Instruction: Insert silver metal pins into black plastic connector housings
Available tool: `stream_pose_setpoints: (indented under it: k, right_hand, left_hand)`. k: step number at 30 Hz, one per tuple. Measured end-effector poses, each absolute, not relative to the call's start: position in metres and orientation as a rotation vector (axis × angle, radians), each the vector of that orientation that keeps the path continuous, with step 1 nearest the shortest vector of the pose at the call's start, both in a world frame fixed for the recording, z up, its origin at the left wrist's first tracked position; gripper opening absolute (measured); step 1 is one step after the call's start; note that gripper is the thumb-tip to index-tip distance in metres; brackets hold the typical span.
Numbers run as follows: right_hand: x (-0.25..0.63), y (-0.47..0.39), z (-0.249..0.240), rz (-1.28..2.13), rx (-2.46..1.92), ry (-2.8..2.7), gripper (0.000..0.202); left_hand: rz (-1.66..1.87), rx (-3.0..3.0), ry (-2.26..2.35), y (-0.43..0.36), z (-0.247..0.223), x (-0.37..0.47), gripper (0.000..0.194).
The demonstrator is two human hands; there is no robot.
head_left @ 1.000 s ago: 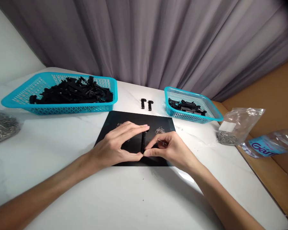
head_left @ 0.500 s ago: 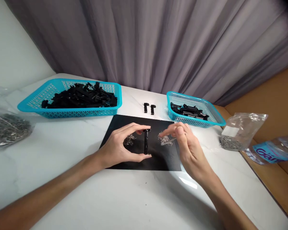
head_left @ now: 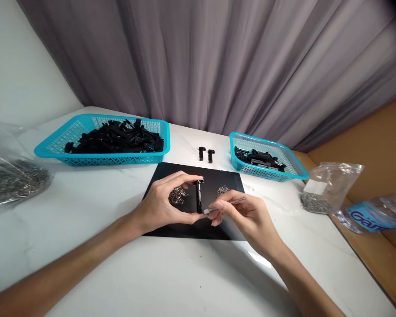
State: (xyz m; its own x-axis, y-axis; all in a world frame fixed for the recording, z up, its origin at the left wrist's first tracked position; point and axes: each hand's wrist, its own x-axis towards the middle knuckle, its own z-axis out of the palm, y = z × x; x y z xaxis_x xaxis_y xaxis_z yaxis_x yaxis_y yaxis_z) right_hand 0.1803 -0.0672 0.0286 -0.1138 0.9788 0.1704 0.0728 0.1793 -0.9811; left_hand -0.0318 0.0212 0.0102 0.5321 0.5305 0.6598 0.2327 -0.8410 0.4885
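Between thumb and fingers, my left hand (head_left: 163,200) holds a narrow black plastic part (head_left: 198,196) by its two ends, lengthwise away from me. My right hand (head_left: 239,213) is closed on a thin, pale pen-like tool (head_left: 232,202), whose tip meets the near end of the black part. Whether the tip carries anything is too small to make out. Under both hands lies a black mat (head_left: 185,230). On it, a pile of small metal pieces (head_left: 178,195) sits by my left palm, and a second metal pile (head_left: 222,190) lies just beyond my right fingers.
A blue basket (head_left: 102,158) heaped with black parts stands back left, a smaller blue basket (head_left: 267,174) back right. Two black parts (head_left: 211,156) lie between them. Bags of metal pieces (head_left: 16,180) (head_left: 317,203) flank the table, with a plastic bottle (head_left: 372,215) at right.
My right hand has come left and down from above the right metal pile, bringing the tool's tip to the black part. My left hand keeps its hold. The view has shifted slightly.
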Motion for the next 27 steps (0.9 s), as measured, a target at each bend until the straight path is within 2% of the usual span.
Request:
stream_pose_setpoints:
  k: [6,13,15,19,22,25,27]
  right_hand:
    - [0.177,-0.067,0.026,1.143,-1.067,-1.438,0.027]
    - [0.174,-0.068,0.018,1.138,-1.091,-1.466,0.028]
    - [0.176,-0.068,0.02,1.033,-1.11,-1.483,0.032]
    - [0.18,-0.065,0.024,0.613,-1.183,-1.469,0.05]
    - [0.172,-0.065,0.018,0.587,-1.225,-1.494,0.043]
    - [0.156,-0.065,0.008,0.642,-1.315,-1.645,0.024]
    - [0.15,-0.062,0.003,0.559,-1.38,-1.702,0.025]
  left_hand:
    - [1.29,2.484,0.619,0.018,0.009,-0.032,0.062]
    - [1.214,2.49,0.592,0.02,0.005,-0.032,0.063]
    - [1.198,2.483,0.605,0.02,0.007,-0.032,0.06]
    - [1.201,2.485,0.629,0.021,0.011,-0.032,0.058]
    - [1.202,2.495,0.625,0.021,0.011,-0.032,0.059]
    - [1.151,2.479,0.682,0.02,0.009,-0.032,0.056]
    - [1.068,2.456,0.769,0.018,0.007,-0.032,0.056]
